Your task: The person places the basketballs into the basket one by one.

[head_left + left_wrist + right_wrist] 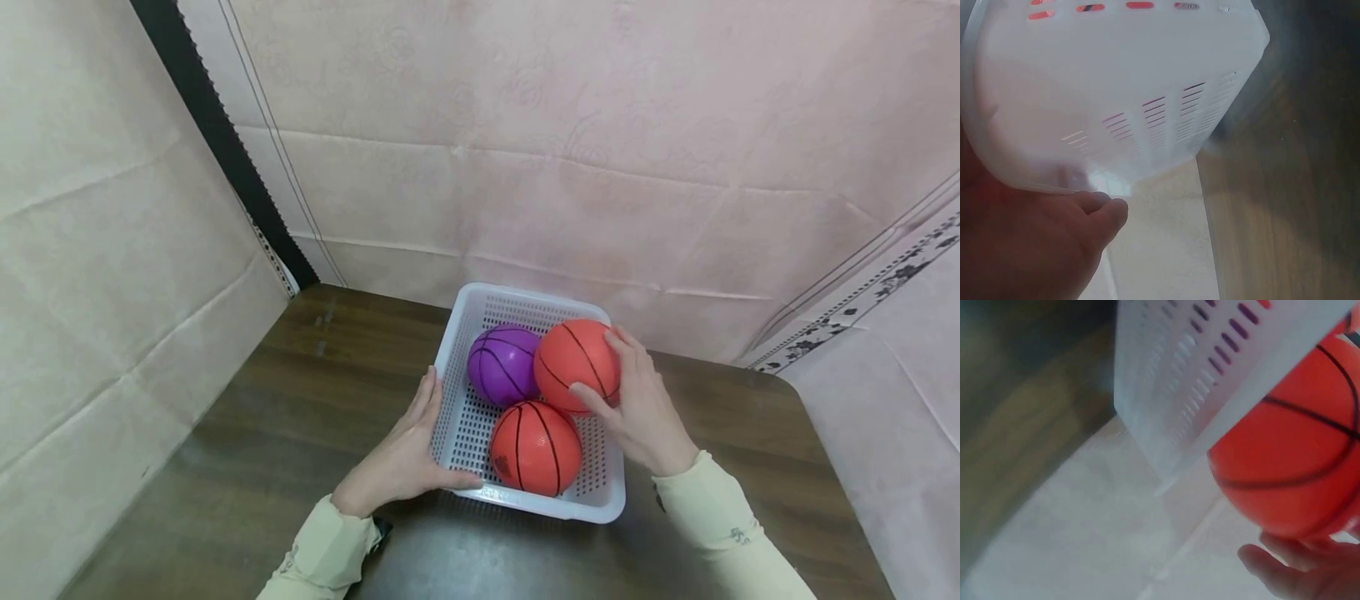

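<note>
A white plastic basket (528, 505) with slotted walls stands on the table. My left hand (401, 462) grips its near left corner, the thumb along the near rim and the fingers against the left side. In the left wrist view, fingertips (1110, 219) curl at the basket rim. My right hand (637, 408) holds an orange toy basketball (573, 362) at the basket's far right, thumb and fingers spread round it. The right wrist view shows this ball (1291, 450) rising above the rim. A purple toy basketball (501, 365) and another orange toy basketball (536, 454) lie inside.
The dark wood-grain table (300, 442) extends to both sides of the basket. Pale cloth hangs behind it (525, 183) and at the left and right, close to the table's edges. A black strip (225, 142) runs down the left corner.
</note>
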A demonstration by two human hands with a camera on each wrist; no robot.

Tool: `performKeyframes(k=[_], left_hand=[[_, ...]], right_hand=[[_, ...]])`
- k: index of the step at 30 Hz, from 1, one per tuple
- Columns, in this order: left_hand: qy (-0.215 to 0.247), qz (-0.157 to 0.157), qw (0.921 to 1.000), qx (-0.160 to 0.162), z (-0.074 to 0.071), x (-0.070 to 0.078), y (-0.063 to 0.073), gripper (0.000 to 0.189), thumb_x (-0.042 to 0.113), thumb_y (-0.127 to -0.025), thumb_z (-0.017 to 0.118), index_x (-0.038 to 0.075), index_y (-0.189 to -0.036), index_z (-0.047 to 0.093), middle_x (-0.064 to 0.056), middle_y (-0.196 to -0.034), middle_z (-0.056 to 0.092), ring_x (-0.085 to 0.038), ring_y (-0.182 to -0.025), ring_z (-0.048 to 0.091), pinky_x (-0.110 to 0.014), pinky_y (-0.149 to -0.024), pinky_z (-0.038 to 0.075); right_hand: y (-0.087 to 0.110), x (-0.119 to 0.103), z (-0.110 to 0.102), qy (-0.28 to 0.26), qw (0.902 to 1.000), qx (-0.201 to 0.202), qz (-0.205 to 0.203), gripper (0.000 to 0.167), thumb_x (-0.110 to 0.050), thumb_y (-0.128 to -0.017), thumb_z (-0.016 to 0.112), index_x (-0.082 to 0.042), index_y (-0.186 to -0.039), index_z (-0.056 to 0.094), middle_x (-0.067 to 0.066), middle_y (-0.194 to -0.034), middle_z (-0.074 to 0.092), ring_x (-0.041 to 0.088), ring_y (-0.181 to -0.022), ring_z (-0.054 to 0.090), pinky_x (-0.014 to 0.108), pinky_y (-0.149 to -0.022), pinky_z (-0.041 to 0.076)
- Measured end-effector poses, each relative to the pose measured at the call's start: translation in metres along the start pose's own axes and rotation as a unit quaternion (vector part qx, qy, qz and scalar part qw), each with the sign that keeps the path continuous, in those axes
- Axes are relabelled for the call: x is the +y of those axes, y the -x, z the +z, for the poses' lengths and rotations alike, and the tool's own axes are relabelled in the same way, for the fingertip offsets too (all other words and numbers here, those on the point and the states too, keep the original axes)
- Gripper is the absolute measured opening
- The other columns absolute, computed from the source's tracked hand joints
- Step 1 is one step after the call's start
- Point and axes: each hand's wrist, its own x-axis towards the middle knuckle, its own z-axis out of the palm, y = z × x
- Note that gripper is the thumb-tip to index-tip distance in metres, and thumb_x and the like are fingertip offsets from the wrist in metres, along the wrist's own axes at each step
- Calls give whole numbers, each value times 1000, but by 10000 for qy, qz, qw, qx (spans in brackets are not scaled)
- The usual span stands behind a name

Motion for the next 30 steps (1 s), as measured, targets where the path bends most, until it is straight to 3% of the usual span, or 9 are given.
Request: performKeyframes(k=[4, 6, 10, 13, 17, 19, 22, 27, 30], left_hand=[[-85, -29, 9999, -55, 1, 2, 0, 146, 71, -56, 81, 17, -155, -12, 8, -159, -22, -21, -147, -1, -50, -111, 25], [-111, -24, 9999, -72, 2, 3, 0, 147, 72, -56, 80, 17, -155, -13, 7, -159, -23, -21, -147, -2, -50, -111, 24], [-175, 40, 9998, -62, 2, 4, 0, 147, 76, -55, 77, 15, -155, -12, 7, -159, -22, -22, -147, 0, -50, -111, 25], [-222, 72, 9997, -92, 2, 5, 1, 147, 78, -54, 76, 15, -155, -12, 7, -158, -23, -21, -146, 1, -48, -111, 25], [-188, 84, 9996, -208, 3, 5, 2, 147, 78, -55, 75, 15, -155, -12, 7, -159, -23, -20, -146, 0, -48, -111, 26], [-181, 119, 9995, -247, 2, 4, 2, 146, 78, -55, 75, 15, -155, -12, 6, -159, -22, -20, -147, -1, -48, -111, 26], [-226, 231, 9992, -230, -1, 2, -3, 146, 77, -57, 75, 13, -155, -11, 2, -160, -20, -20, -147, -1, -48, -110, 27], [-306, 397, 9985, -196, -8, -2, -16, 143, 75, -60, 75, 9, -155, -10, -4, -161, -19, -23, -147, -5, -51, -110, 26], [-163, 425, 9983, -367, -16, -5, -24, 129, 70, -72, 71, 16, -155, -11, -1, -159, -25, -26, -146, -11, -58, -111, 17]], right_hand=[[3, 14, 1, -623, 9951, -424, 644, 86, -56, -89, 61, -16, -153, 19, 13, -142, 42, 36, -123, 50, 58, -88, 49], [5, 21, 2, -717, 9921, -569, 862, 84, -56, -91, 58, -17, -153, 18, 14, -143, 40, 37, -127, 44, 61, -89, 47], [5, 28, 0, -489, 9944, -429, 836, 80, -53, -92, 57, -14, -153, 23, 15, -151, 30, 41, -136, 28, 74, -95, 32], [3, 26, -3, -343, 9956, -264, 830, 77, -55, -92, 57, -10, -149, 33, 16, -150, 34, 42, -137, 26, 76, -98, 23], [1, 22, -7, -470, 9913, -352, 1175, 77, -62, -88, 58, -10, -142, 42, 15, -137, 49, 40, -130, 39, 67, -96, 37], [1, 22, -6, -622, 9873, -509, 1370, 78, -64, -87, 57, -11, -142, 40, 13, -132, 51, 39, -125, 44, 63, -87, 47], [-3, 26, -6, -855, 9815, -787, 1522, 81, -65, -88, 54, -13, -145, 31, 14, -135, 48, 39, -124, 46, 58, -84, 50], [-7, 41, -8, -987, 9757, -1117, 1607, 83, -64, -94, 42, -15, -155, 14, 18, -152, 29, 44, -137, 28, 70, -97, 34], [0, 54, -12, -655, 9785, -905, 1732, 82, -61, -98, 34, -10, -156, 9, 24, -157, 16, 49, -142, 14, 75, -102, 16]])
